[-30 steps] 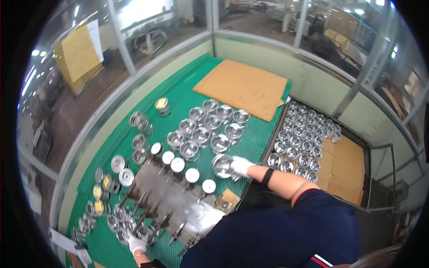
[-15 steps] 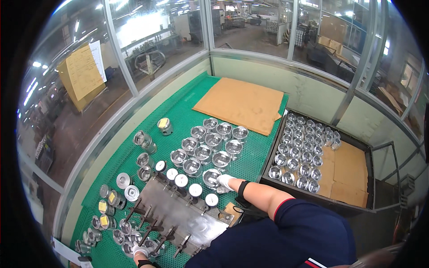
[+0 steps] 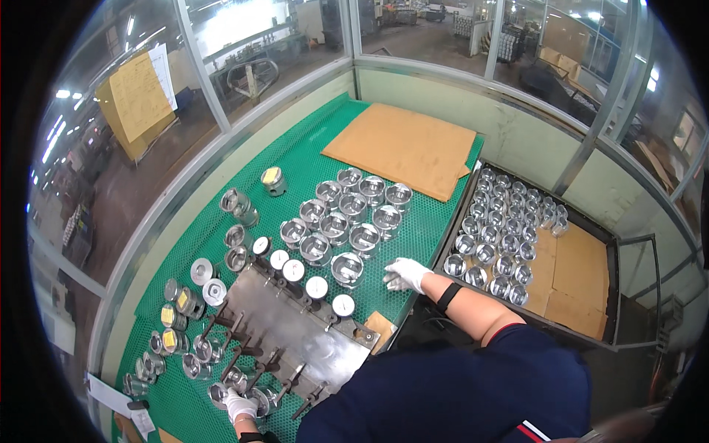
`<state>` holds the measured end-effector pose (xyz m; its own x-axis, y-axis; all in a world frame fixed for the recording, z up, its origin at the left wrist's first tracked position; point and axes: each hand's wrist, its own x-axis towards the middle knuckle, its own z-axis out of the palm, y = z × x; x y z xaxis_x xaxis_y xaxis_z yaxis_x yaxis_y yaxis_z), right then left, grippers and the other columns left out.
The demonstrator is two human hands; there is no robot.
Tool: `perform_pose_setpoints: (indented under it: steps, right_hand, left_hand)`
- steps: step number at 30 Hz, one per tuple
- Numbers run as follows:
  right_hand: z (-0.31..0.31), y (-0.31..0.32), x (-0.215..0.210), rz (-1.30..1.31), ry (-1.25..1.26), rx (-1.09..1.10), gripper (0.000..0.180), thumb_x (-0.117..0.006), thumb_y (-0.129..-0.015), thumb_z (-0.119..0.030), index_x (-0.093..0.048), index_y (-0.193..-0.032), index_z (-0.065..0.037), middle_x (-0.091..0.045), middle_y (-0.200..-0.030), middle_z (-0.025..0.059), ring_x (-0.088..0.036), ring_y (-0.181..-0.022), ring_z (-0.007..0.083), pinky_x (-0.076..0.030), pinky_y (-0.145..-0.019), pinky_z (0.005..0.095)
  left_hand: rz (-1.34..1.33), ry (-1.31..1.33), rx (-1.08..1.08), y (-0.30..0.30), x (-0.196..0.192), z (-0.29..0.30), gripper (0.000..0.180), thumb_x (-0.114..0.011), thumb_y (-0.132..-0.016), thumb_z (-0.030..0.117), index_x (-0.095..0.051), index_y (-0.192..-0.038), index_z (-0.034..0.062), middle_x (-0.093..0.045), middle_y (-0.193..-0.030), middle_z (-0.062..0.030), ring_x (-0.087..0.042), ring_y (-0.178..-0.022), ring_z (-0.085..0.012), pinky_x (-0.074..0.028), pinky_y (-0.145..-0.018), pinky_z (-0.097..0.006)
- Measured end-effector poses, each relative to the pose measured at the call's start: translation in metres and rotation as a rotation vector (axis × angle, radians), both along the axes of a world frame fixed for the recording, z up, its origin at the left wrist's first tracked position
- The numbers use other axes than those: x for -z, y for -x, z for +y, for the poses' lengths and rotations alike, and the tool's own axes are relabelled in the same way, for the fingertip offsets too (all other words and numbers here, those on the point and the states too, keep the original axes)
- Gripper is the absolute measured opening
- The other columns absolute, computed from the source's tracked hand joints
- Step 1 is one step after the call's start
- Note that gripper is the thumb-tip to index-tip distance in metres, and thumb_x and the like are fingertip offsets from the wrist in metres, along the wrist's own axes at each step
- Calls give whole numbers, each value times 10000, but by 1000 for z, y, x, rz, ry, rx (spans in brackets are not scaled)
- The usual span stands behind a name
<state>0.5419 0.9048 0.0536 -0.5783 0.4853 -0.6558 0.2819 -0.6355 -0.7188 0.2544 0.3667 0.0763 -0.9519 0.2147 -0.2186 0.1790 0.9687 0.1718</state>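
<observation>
My right hand (image 3: 406,275), in a white glove, is off the pistons with its fingers stretched out and apart. Just left of it stands a silver piston (image 3: 346,270), at the near end of several rows of upright pistons on the green mat (image 3: 295,196). At the lower left, my gloved left hand (image 3: 240,405) has its fingers closed around a piston (image 3: 218,394), partly hidden by the glove. Another piston (image 3: 266,401) stands right beside that hand. Between my hands lies a metal gauge fixture (image 3: 292,321) with several round white dials (image 3: 317,287) along its far edge and dark prongs along its near edge.
A dark-framed tray (image 3: 613,295) at the right holds rows of pistons over brown cardboard. A cardboard sheet (image 3: 402,148) lies at the mat's far end. More pistons, some with yellow labels (image 3: 171,340), stand at left. Framed windows (image 3: 284,100) surround the bench.
My right hand has let go of the near piston and drawn back to the right. My left hand remains among the lower-left pistons. The view has shifted slightly.
</observation>
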Motion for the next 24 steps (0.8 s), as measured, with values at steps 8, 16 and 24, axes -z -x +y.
perform_pose_setpoints:
  steps: [8, 16, 24]
  right_hand:
    - [1, 6, -40, 158, -77, -86, 309, -609, -965, -153, -482, -1218, -29, -679, -941, 177, -679, -689, 264, -594, -652, 383]
    - [-54, 54, -103, 302, -275, -394, 431, -591, -973, -170, -505, -1373, -32, -680, -987, 65, -659, -725, 135, -537, -657, 262]
    - [-160, 61, -154, 363, -463, -1085, 537, -657, -938, -95, -476, -1440, -41, -691, -968, 59, -655, -769, 100, -533, -692, 243]
  left_hand:
    - [-156, 34, -71, -129, -35, -18, 752, -786, -705, 190, -502, -1395, 94, -474, -1413, -285, -556, -1195, -470, -475, -1020, -467]
    - [346, -161, -55, -198, -31, -16, 739, -675, -771, 45, -423, -1461, 130, -405, -1535, -164, -640, -1098, -385, -555, -837, -444]
    - [633, -1054, 56, -224, -83, 12, 651, -734, -796, 37, -448, -1379, -7, -484, -1429, -211, -557, -1253, -302, -492, -1039, -400]
